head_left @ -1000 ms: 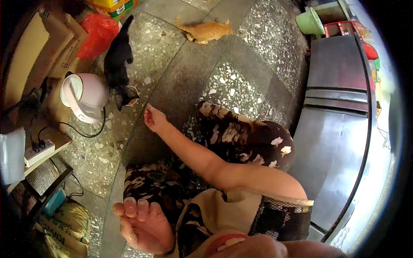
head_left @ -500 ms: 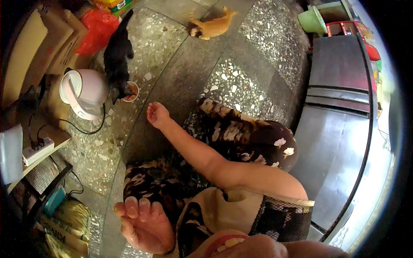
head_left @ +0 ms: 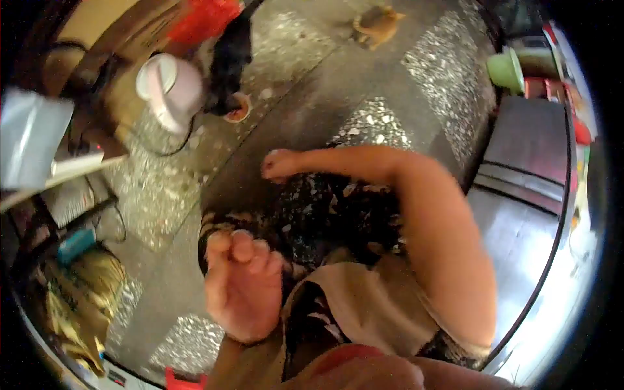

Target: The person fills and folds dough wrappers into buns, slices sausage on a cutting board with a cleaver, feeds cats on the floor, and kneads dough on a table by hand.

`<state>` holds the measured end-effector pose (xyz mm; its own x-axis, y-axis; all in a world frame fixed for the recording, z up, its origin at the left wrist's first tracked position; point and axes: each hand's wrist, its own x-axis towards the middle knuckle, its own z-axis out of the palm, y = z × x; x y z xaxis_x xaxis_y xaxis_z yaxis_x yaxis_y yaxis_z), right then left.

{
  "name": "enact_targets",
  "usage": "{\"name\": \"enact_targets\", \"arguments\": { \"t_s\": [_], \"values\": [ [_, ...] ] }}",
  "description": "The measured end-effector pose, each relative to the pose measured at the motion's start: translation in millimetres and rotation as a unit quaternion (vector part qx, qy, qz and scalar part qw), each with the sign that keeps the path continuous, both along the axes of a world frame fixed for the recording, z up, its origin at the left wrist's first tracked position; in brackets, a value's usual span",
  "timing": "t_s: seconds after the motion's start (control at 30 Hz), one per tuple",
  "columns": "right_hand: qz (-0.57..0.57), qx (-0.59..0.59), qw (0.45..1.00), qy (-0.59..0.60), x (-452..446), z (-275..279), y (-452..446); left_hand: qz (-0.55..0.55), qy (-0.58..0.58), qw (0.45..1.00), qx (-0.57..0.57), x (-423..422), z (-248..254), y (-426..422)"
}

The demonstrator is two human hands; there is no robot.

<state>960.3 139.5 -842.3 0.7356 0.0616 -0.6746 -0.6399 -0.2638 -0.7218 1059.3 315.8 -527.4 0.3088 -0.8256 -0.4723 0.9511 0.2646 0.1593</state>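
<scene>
My left hand (head_left: 246, 286) is raised at the lower middle, palm showing, fingers bent and nothing in it. My right hand (head_left: 282, 166) is beyond it, above my patterned trousers (head_left: 325, 208). Its fingers are curled closed, and whether anything is inside is hidden. A black cat (head_left: 231, 58) has its head down at a small round bowl (head_left: 239, 108) of reddish food, ahead and to the left of my right hand. Farther off, an orange cat (head_left: 379, 26) is on the floor. Neither hand touches a cat or the bowl.
A pink kettle-like appliance (head_left: 170, 91) with a cord stands left of the black cat. Cardboard (head_left: 133, 32), a red bag (head_left: 201, 19) and a shelf (head_left: 71, 175) line the left. A grey metallic cabinet (head_left: 520, 221) and a green tub (head_left: 506, 70) are at right.
The view has shifted, so the floor items sit farther right. My right forearm now crosses more sideways with the elbow bent. The orange cat has turned; the black cat remains at the bowl.
</scene>
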Motion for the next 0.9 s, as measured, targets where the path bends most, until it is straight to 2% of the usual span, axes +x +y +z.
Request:
{"name": "enact_targets", "arguments": {
  "t_s": [0.03,0.07,0.13,0.27,0.33,0.37,0.43,0.53,0.57,0.6,0.63,0.67,0.73,0.8,0.83,0.9],
  "values": [
    [0.016,0.087,0.996,0.025,-14,31,-10,-0.004,0.015,1.0,0.005,-1,1,1],
    [0.083,0.04,0.993,0.079,-17,63,-15,0.009,0.012,1.0,0.011,-1,1,2],
    [0.145,0.05,0.98,0.129,-39,86,-29,-0.007,0.015,1.0,-0.011,0,1,2],
    [-0.033,-0.016,0.972,0.231,-89,125,-68,0.004,0.006,0.999,0.035,2,0,7],
    [-0.088,-0.048,0.959,0.263,-116,118,-98,-0.006,0.01,1.0,0.004,4,-2,5],
    [-0.077,-0.158,0.961,0.213,-131,115,-118,-0.002,0.011,1.0,0.006,3,-4,4],
    [-0.074,-0.269,0.947,0.162,-146,114,-132,0.001,0.013,1.0,0.016,3,-3,2],
    [-0.186,-0.237,0.946,0.123,-143,93,-141,0.0,0.008,1.0,0.017,1,0,-5],
    [-0.192,-0.226,0.947,0.124,-142,72,-138,-0.112,-0.421,0.881,0.187,-4,-21,26],
    [-0.197,-0.227,0.945,0.127,-135,69,-136,-0.068,-0.274,0.951,0.126,-4,-18,22],
    [-0.229,-0.213,0.939,0.142,-126,67,-131,-0.058,-0.256,0.958,0.116,-4,-14,21],
    [-0.259,-0.2,0.932,0.155,-116,66,-130,-0.034,-0.171,0.981,0.08,-3,-11,14],
    [-0.309,-0.18,0.917,0.177,-104,64,-144,-0.016,-0.098,0.994,0.05,0,-6,9],
    [-0.243,-0.309,0.909,0.141,-122,45,-179,-0.003,-0.055,0.998,0.035,2,-1,6],
    [-0.169,-0.421,0.885,0.105,-142,28,-204,0.004,-0.039,0.999,0.025,3,1,4],
    [-0.146,-0.513,0.844,0.052,-173,2,-236,0.022,0.004,1.0,0.019,2,8,1]
  ]
}}
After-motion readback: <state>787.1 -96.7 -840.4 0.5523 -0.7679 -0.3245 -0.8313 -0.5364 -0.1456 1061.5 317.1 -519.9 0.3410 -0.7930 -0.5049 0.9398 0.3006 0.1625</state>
